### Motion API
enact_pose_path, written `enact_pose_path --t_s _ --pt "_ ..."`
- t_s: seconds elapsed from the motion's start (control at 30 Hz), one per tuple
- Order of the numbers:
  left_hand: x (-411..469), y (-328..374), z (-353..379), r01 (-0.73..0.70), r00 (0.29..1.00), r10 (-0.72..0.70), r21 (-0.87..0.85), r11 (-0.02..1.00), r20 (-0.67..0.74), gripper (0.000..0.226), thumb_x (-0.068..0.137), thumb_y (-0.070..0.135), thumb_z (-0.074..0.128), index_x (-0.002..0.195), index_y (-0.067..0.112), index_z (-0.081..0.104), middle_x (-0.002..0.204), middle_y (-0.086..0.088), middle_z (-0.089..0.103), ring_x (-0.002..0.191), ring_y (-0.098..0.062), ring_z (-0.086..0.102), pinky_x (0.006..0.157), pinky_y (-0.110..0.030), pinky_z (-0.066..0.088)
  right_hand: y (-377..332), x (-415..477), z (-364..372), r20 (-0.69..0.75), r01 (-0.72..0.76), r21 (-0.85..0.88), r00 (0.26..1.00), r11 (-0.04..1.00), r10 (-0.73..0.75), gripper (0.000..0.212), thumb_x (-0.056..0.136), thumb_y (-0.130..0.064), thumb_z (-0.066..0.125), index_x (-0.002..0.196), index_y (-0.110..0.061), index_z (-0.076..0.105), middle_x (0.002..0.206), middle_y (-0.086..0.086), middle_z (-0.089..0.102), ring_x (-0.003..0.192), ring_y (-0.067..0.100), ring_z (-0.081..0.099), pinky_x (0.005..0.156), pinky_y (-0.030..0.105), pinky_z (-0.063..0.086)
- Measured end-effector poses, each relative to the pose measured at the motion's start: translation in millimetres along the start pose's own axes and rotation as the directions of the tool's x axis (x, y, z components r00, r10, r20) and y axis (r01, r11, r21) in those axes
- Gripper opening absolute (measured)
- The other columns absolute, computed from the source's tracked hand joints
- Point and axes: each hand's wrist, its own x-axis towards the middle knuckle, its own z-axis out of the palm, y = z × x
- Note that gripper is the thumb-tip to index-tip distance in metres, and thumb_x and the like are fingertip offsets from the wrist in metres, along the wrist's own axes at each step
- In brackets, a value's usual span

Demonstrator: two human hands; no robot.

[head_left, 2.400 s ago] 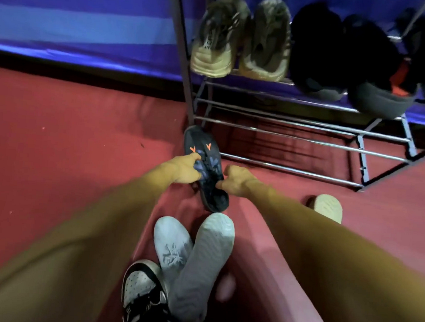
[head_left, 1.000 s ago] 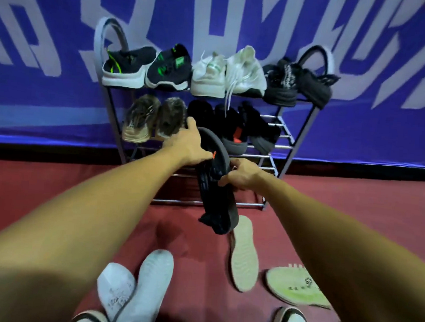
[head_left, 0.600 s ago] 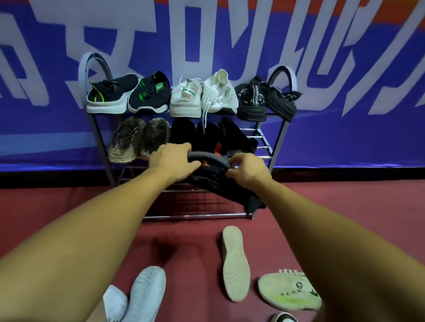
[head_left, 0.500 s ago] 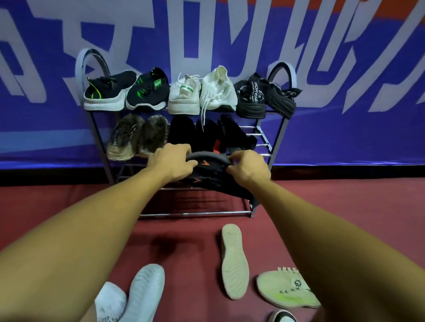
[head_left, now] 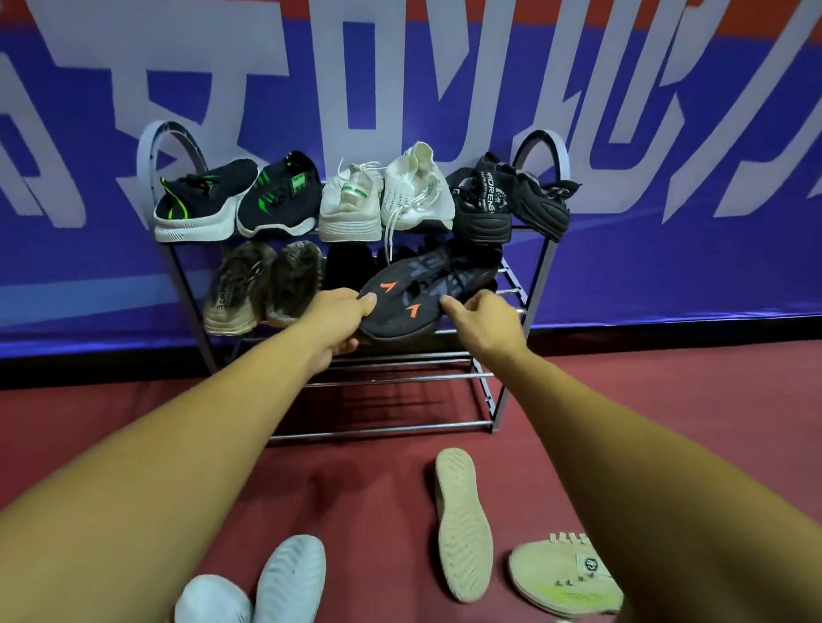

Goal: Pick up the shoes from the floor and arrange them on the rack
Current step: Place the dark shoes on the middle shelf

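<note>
1. Fingers (head_left: 346,344) of the left hand (head_left: 335,318) are curling under the toe of a black shoe (head_left: 420,295), with the thumb pressing on top, so this hand is gripping it firmly.
2. The right hand (head_left: 488,324) is laying its thumb on the shoe's near edge. Its other fingers are hiding behind the hand, so it is probably pinching rather than just steadying.
3. The black shoe is hanging tilted over the right half of the rack's (head_left: 381,434) middle shelf, heel going in and toe pointing out past the front.
4. Dark shoes (head_left: 349,263) are already crowding that shelf, and white laces (head_left: 388,241) are dangling from the rack's top shelf close by.
5. Judging by this, letting go early is risking the shoe tipping forward off the bars, and pushing hard is risking shoving the neighbours back.
6. A beige shoe (head_left: 462,519), a green-soled shoe (head_left: 565,580) and a white pair (head_left: 273,588) are waiting on the floor in front of the rack.
</note>
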Motion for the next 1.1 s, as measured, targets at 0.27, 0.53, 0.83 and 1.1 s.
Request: enact_pose_path --t_s 0.27,0.53,0.83,1.1 --pt "1.4 13.6 51.6 0.137 0.976 -0.081 -0.277 0.951 0.203 0.007 0.096 0.020 0.063 0.091 0.015 0.060 0.093 -0.005 0.071 0.077 -0.017 0.070 0.042 -0.017 0.040 8.1 12.6 -10.4 0.209 -0.210 0.512 0.971 0.833 0.117 0.030 0.089 -0.027 0.065 0.113 -0.011 0.060 0.076 0.001 0.059 0.056 0.014 0.050 0.050 0.026 0.034" --pt "11.3 23.4 100.4 0.030 0.970 0.027 -0.228 0.973 0.243 0.049 0.094 0.025 0.066 0.136 0.018 0.042 0.102 -0.001 0.071 0.074 -0.011 0.070 0.050 -0.019 0.037 40.8 35.6 -37.7 0.179 -0.294 0.634 0.956 0.716 0.234 0.035 0.084 -0.031 0.076 0.110 -0.012 0.063 0.089 0.003 0.069 0.060 0.011 0.053 0.052 0.024 0.037" --pt "41.4 13.9 144.9 -0.149 0.963 0.143 0.012 0.989 0.231 0.080 0.091 0.038 0.065 0.155 0.019 0.021 0.129 -0.010 0.061 0.113 -0.027 0.063 0.096 -0.040 0.049 78.6 62.0 -56.7 0.459 -0.463 0.535 0.862 0.707 0.217 0.027 0.093 -0.024 0.063 0.121 -0.025 0.064 0.078 -0.002 0.058 0.060 0.008 0.046 0.054 0.019 0.037" --pt "50.2 12.7 165.3 -0.116 0.965 0.102 0.047 0.992 0.240 0.065 0.092 0.038 0.064 0.146 0.018 0.034 0.116 -0.005 0.070 0.081 -0.015 0.071 0.048 -0.020 0.043 86.6 90.5 -46.4 0.208 -0.369 0.453 0.929 0.812 0.306 0.010 0.098 -0.018 0.059 0.106 -0.011 0.057 0.071 0.004 0.050 0.056 0.013 0.040 0.050 0.025 0.034"
